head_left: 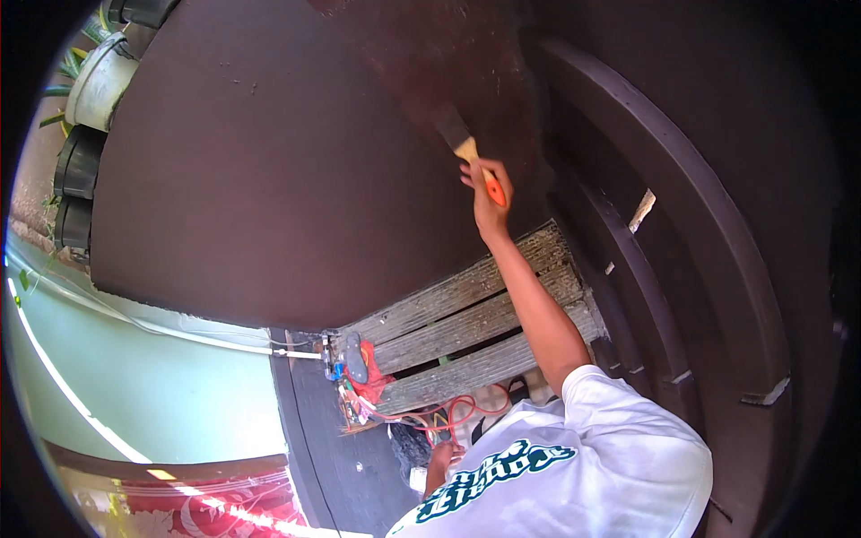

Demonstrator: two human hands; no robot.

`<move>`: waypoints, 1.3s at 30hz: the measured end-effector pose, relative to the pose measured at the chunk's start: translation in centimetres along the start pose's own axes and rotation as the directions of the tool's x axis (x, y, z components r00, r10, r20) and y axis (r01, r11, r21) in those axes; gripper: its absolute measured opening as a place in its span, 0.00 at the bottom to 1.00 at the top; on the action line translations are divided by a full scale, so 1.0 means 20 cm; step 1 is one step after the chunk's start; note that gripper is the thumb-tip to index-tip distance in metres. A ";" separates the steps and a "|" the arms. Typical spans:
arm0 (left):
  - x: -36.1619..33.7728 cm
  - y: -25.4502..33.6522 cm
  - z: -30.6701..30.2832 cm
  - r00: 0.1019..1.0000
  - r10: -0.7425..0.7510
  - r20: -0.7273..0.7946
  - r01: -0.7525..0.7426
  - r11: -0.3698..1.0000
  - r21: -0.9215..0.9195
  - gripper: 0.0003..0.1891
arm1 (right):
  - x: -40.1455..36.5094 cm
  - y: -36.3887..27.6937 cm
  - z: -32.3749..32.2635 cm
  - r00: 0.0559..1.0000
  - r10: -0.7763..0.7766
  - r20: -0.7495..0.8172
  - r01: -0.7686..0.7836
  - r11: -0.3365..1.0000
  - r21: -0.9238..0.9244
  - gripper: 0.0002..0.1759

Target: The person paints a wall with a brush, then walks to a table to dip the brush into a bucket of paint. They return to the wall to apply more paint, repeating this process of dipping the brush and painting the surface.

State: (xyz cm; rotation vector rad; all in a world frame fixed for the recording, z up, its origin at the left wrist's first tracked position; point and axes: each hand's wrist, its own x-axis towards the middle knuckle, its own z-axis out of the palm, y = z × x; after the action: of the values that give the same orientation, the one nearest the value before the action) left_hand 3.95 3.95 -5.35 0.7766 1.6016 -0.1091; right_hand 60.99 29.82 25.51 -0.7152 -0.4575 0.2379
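So: held paintbrush (pixel 471 157) by its orange handle, right hand (pixel 489 202) closed firmly around it, arm stretched far up from white T-shirt (pixel 583 466). Pressed bristles flat against dark brown wall (pixel 269 179), at lower edge of a rougher, redder patch (pixel 448 63) near top centre. Kept brush tilted, handle pointing down-right toward wrist.

Spotted left hand (pixel 441 462) low down, just left of the shirt, touching a small white object (pixel 417 480); couldn't tell whether fingers closed on it, too small and half hidden.

Noted weathered wooden slats (pixel 466 323) directly below the raised forearm, butted against the wall's lower edge. Saw grey sandal (pixel 356 357) and red cloth (pixel 372 384) at the slats' left end, tangle of red cables (pixel 448 412) just beneath. Logged curved dark bands (pixel 682 224) running down the right side, with a few pale chips. Found pale planter (pixel 99 81) with green leaves and two black pots (pixel 76 161) far left, pale green surface (pixel 161 377) below them.
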 end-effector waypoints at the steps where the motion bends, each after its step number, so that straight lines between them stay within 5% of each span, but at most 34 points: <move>1: 0.00 0.01 0.00 1.000 -0.021 0.006 0.021 1.000 -0.016 0.15 | -0.05 0.09 -0.09 0.999 0.031 -0.012 -0.032 0.999 -0.041 0.13; 6: 0.02 -0.03 0.04 0.999 -0.039 -0.010 0.039 0.999 -0.027 0.11 | -0.27 0.40 -0.50 0.962 0.226 -0.151 -0.251 0.951 -0.179 0.10; 9: -0.30 0.14 0.08 0.978 0.206 0.038 -0.206 0.918 0.339 0.10 | -0.35 0.53 -0.66 0.903 0.308 -0.299 -0.395 0.869 -0.299 0.06; 13: -0.33 0.10 0.10 0.978 0.205 0.042 -0.207 0.922 0.327 0.11 | -0.35 0.86 -0.85 0.828 0.295 -0.477 -0.532 0.682 -0.502 0.03; 16: -0.31 0.08 0.11 0.985 0.168 0.036 -0.172 0.945 0.278 0.11 | -0.20 0.57 -0.53 0.892 0.269 -0.363 -0.393 0.858 -0.330 0.03; 19: -0.28 0.08 0.12 0.989 0.146 0.036 -0.150 0.957 0.247 0.11 | 0.03 0.11 -0.10 0.964 0.166 -0.206 -0.246 0.851 -0.465 0.04; 24: -0.19 0.13 0.12 0.988 0.150 0.041 -0.156 0.965 0.210 0.11 | 0.32 -0.57 0.44 0.995 -0.078 0.056 0.091 0.952 -0.293 0.07; 26: -0.16 0.16 0.13 0.986 0.162 0.047 -0.168 0.965 0.200 0.11 | 0.42 -0.75 0.62 0.963 -0.226 0.147 0.258 0.932 -0.256 0.12; 31: -0.06 0.26 0.17 0.978 0.201 0.060 -0.208 0.963 0.171 0.11 | 0.64 -1.10 1.03 0.701 -0.672 0.238 0.711 0.681 -0.173 0.10; 36: 0.00 0.32 0.21 0.973 0.217 0.072 -0.225 0.965 0.137 0.11 | 0.70 -1.06 1.05 0.632 -0.743 0.219 0.771 0.574 -0.277 0.10; 39: 0.01 0.34 0.21 0.974 0.212 0.079 -0.221 0.966 0.136 0.11 | 0.54 -0.79 0.70 0.726 -0.629 0.277 0.683 0.617 -0.390 0.11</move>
State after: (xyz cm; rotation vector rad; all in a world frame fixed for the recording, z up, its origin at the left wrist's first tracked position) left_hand 11.15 7.09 -3.91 1.0459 1.4499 -0.0905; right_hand 64.60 30.26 49.03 -0.9598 -0.8803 -0.5687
